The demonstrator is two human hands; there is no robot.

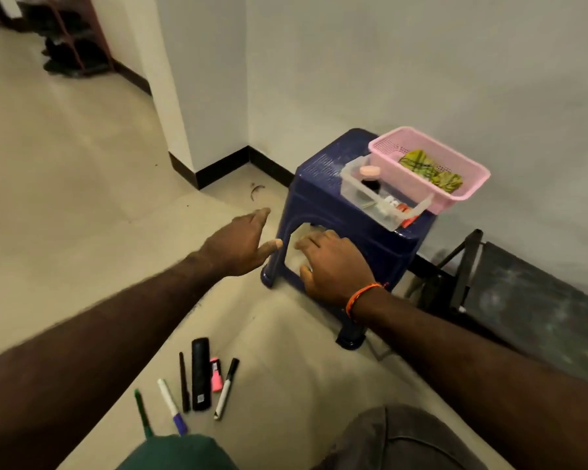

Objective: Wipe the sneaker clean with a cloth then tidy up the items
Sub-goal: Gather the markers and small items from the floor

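Hands, left [241, 244] and right [333, 262], reached empty and spread toward the blue stool [323, 198], probably risking tipping its overhanging pink basket [455, 195].

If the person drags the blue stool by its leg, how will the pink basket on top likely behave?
The pink basket overhangs the edge of the blue stool, so a jerk could tip it off. It looks like thin perforated plastic holding only a crumpled cloth, so it is probably light and slides easily.

Basket [469, 171] and tub [348, 179] on stool [314, 195]
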